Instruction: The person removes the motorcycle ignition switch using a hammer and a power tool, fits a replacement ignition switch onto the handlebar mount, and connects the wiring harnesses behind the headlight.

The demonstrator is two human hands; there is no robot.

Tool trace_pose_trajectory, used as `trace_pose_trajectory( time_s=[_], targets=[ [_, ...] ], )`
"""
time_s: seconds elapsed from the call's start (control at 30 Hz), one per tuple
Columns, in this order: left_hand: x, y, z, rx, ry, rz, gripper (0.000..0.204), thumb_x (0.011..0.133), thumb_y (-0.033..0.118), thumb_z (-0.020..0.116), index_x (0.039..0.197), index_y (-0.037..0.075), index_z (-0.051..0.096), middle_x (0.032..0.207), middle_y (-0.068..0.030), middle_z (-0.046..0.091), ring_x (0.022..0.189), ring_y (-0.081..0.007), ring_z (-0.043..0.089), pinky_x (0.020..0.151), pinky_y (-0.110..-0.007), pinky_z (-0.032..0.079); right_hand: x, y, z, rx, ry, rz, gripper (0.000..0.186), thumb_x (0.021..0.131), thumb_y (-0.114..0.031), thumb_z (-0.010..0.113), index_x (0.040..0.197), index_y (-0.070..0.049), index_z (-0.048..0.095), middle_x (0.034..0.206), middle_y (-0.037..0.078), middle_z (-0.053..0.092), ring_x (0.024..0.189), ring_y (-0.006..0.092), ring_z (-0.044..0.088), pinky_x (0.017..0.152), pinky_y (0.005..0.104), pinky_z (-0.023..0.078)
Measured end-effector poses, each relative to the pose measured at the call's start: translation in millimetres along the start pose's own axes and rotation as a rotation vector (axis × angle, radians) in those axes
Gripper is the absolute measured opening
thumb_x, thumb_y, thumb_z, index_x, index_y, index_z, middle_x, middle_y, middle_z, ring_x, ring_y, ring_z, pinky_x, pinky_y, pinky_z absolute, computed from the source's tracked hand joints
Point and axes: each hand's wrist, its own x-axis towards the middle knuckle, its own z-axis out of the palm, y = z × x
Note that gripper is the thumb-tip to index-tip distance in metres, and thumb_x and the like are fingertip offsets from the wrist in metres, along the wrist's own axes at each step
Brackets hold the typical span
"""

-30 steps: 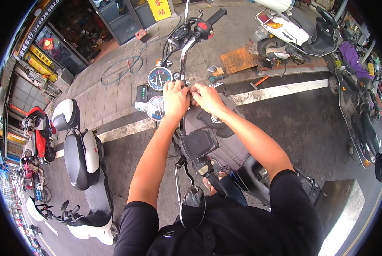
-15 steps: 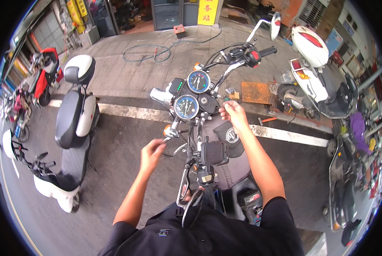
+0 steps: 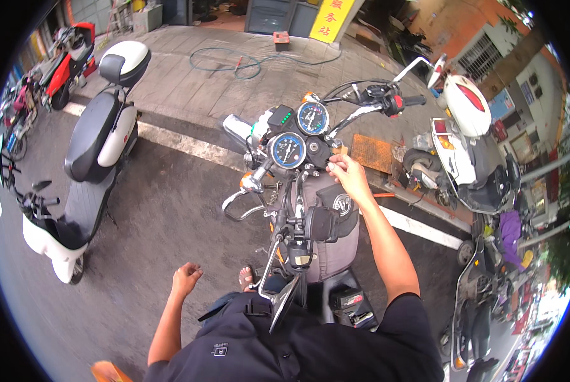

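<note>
My right hand (image 3: 349, 174) is raised at the motorcycle's instrument cluster, with thumb and fingers pinched beside the ignition lock (image 3: 314, 147). Whatever lies between those fingertips is too small to make out. Two round blue-rimmed gauges, the near one (image 3: 289, 151) and the far one (image 3: 312, 118), sit just left of this hand. A black box with green lights (image 3: 281, 119) is mounted behind them. My left hand (image 3: 186, 279) hangs low over the pavement, loosely curled, apart from the motorcycle, with nothing visible in it.
The handlebar's far black grip (image 3: 415, 100) points away right; a round mirror (image 3: 285, 302) rises close to my body. A white scooter (image 3: 100, 143) stands left, another (image 3: 463, 143) right. A hose (image 3: 234, 60) and red box (image 3: 281, 42) lie on the paving.
My left hand has dropped back from beside the orange turn signal toward my body. My right hand stays pinched by the cluster. The whole view has tilted.
</note>
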Motion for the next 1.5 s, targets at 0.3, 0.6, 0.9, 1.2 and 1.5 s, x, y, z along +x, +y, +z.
trace_pose_trajectory(
  time_s=[0.3, 0.6, 0.9, 1.2, 1.5],
  targets=[
    [-3.5, 66.4, 60.8, 0.450, -0.293, 0.459, 0.034, 0.082, 0.034, 0.067, 0.108, 0.011, 0.066, 0.098, -0.0120, 0.067, 0.092, -0.0318, 0.066, 0.078, -0.044, 0.052, 29.9, -3.3, 6.4, 0.306, 0.029, 0.186, 0.027, 0.099, -0.028, 0.050, 0.104, -0.003, 0.057, 0.071, 0.007, 0.064, 0.053, 0.0120, 0.056, 0.052, 0.0240, 0.047],
    [-24.0, 91.0, 111.2, 0.582, -0.481, 0.597, 0.036, 0.081, 0.032, 0.066, 0.111, 0.013, 0.062, 0.103, -0.0145, 0.063, 0.096, -0.0355, 0.064, 0.079, -0.047, 0.053, -5.9, -0.4, -7.4, -0.684, 0.206, -0.633, 0.018, 0.093, -0.016, 0.059, 0.101, -0.002, 0.065, 0.090, 0.014, 0.067, 0.079, 0.0343, 0.065, 0.072, 0.0398, 0.050],
    [-67.3, 47.3, 7.9, 0.523, -0.420, 0.411, 0.031, 0.081, 0.033, 0.063, 0.103, 0.011, 0.067, 0.107, -0.0136, 0.065, 0.095, -0.0360, 0.064, 0.079, -0.047, 0.052, -11.5, -1.5, -6.9, -0.508, -0.054, -0.276, 0.023, 0.093, -0.012, 0.060, 0.115, -0.004, 0.061, 0.095, 0.013, 0.070, 0.085, 0.0215, 0.068, 0.077, 0.0352, 0.053],
    [-291.2, -54.0, -55.0, -0.206, -1.399, -0.507, 0.067, 0.084, 0.032, 0.066, 0.137, -0.002, 0.045, 0.130, -0.0156, 0.057, 0.112, -0.0228, 0.056, 0.090, -0.037, 0.049, -0.8, -9.4, 4.2, -0.674, -0.026, -0.465, 0.025, 0.096, -0.022, 0.057, 0.110, -0.002, 0.062, 0.102, 0.017, 0.068, 0.095, 0.0337, 0.066, 0.083, 0.0391, 0.049],
    [-282.3, -96.2, -28.2, 0.011, -1.405, -0.566, 0.054, 0.086, 0.035, 0.061, 0.137, 0.019, 0.050, 0.123, -0.0063, 0.061, 0.106, -0.0232, 0.061, 0.083, -0.047, 0.053, 49.0, 65.8, -14.1, 0.573, -0.018, 0.183, 0.026, 0.099, -0.030, 0.052, 0.111, -0.008, 0.059, 0.082, 0.000, 0.059, 0.069, 0.0071, 0.053, 0.061, 0.0225, 0.042]
  ],
)
